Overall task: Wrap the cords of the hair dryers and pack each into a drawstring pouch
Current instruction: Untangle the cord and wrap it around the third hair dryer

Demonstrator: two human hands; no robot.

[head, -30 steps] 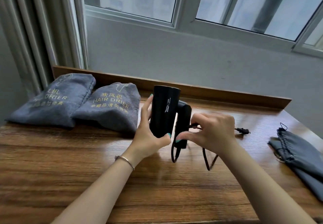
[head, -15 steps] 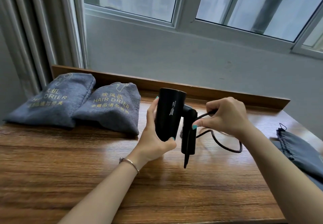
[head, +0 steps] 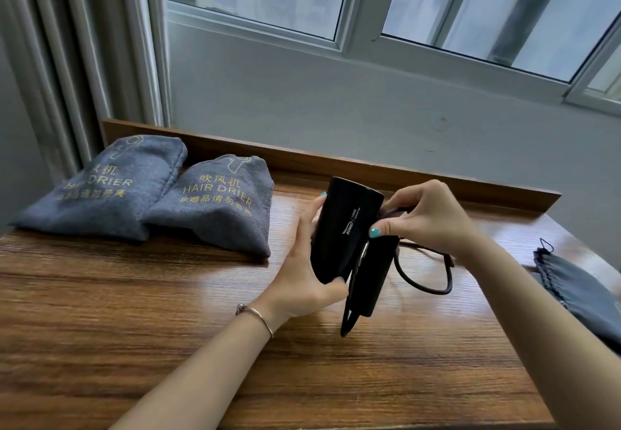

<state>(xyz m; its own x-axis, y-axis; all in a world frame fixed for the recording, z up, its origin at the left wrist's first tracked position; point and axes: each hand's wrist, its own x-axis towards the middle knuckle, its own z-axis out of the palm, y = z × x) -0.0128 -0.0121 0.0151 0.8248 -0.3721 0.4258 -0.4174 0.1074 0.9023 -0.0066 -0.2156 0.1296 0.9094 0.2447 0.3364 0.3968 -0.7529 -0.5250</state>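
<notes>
— Step? Cord-wrapping; dryer [head: 342,231] held upright above the table [head: 134,312] in the left hand [head: 302,281], fingers curled round its barrel; cord [head: 433,278] pinched in the right hand [head: 433,218] at the folded handle.

— Next? Probably more turns, kept snug; then the pouch.

— Count? One dryer; two full pouches [head: 215,204] back left; one empty pouch [head: 581,292] right.

Soft grey daylight is coming in through the window [head: 420,3], leaving the room evenly lit and fairly dim. It is glinting in pale streaks on the wooden table [head: 134,312] below the window, with only faint shadows lying there. Motion blur is softening the whole view, and the wide lens is bending the window frame outward toward the edges.
</notes>
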